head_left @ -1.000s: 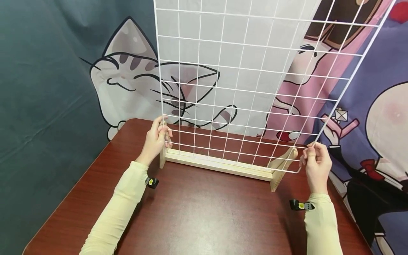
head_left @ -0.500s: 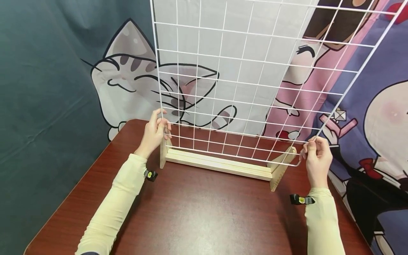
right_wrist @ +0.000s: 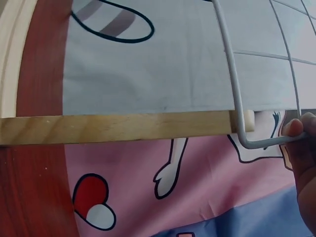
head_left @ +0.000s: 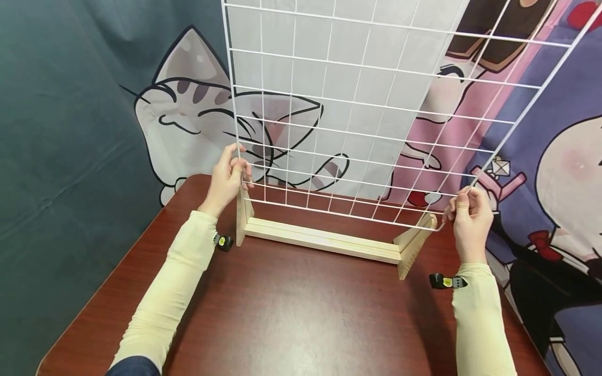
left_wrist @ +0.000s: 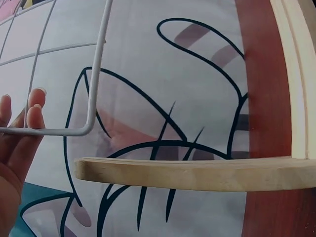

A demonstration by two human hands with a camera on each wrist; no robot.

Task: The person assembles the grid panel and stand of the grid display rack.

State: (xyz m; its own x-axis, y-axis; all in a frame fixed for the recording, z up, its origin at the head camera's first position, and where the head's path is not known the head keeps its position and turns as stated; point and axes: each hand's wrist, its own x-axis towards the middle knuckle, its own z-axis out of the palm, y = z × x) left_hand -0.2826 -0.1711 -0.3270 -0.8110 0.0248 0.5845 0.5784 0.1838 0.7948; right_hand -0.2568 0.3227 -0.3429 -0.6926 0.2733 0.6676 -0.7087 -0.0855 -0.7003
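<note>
A white wire grid panel (head_left: 516, 122) is held up above the table, its top running out of the head view. My left hand (head_left: 228, 180) grips its left edge rod near the lower corner. On the opposite rod, my right hand (head_left: 472, 222) pinches the edge just above the bottom right corner. Below the panel stands a pale wooden stand (head_left: 324, 241) with a grooved crossbar and two end pieces. In the left wrist view, the rounded panel corner (left_wrist: 93, 98) is apart from the left end piece (left_wrist: 197, 175). The right wrist view shows the other corner (right_wrist: 234, 74) overlapping the right end piece (right_wrist: 123, 127).
The reddish-brown table (head_left: 301, 308) extends in front of the stand. Behind it hangs a cloth backdrop (head_left: 188, 146) with cartoon cats and figures. Small black cameras (head_left: 224, 242) are strapped to both wrists.
Both hands have risen, lifting the panel. Its bottom rod, which overlapped the crossbar in the head view one second ago, now appears above it. The stand has stayed in place.
</note>
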